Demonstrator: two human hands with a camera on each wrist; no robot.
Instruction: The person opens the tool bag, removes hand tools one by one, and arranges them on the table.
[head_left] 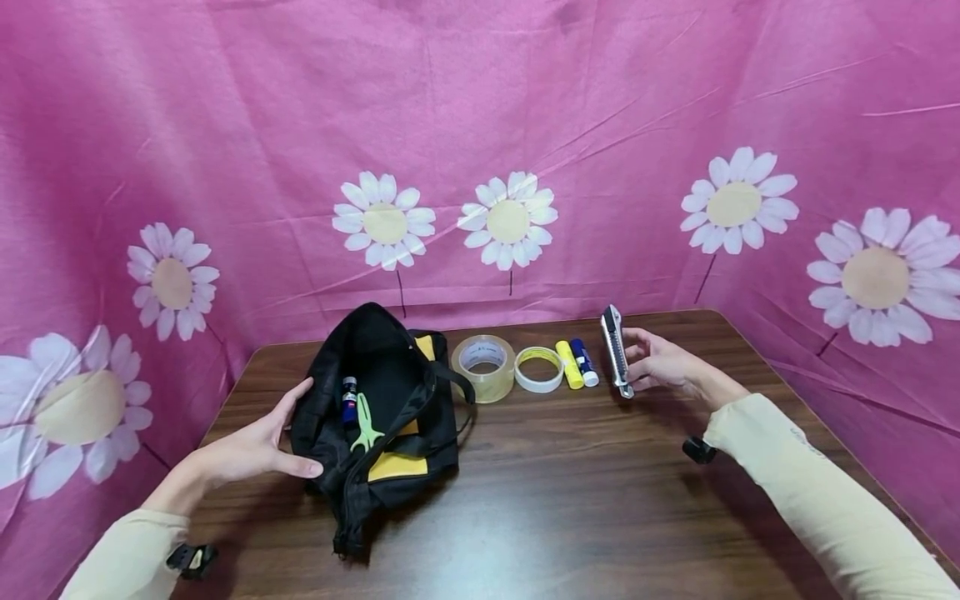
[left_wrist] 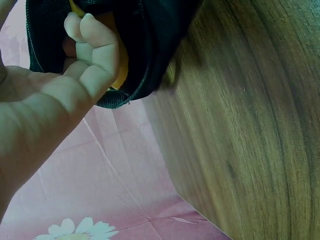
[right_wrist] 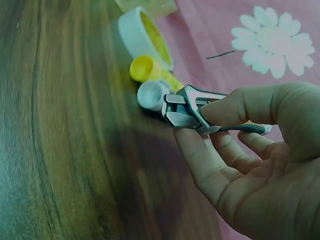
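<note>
My right hand (head_left: 656, 360) pinches a utility knife (head_left: 615, 350) between thumb and fingers, above the right part of the table. In the right wrist view the end of the utility knife (right_wrist: 187, 111) points out past the thumb. At the left, a black bag (head_left: 438, 417) with yellow panels lies with its mouth open. My left hand (head_left: 251, 450) grips the bag's left side, thumb at the front; the left wrist view shows its fingers curled against the black fabric (left_wrist: 155, 45). Inside the bag are green-handled scissors (head_left: 364, 423) and a small dark blue tube (head_left: 349, 400).
Right of the bag stand a wide roll of clear tape (head_left: 495, 387) and a narrower white tape roll (head_left: 538, 385). Beside them lie a yellow glue stick (head_left: 569, 365) and a blue-and-white one (head_left: 584, 363). A pink flowered cloth (head_left: 465, 100) hangs round the wooden table (head_left: 570, 500).
</note>
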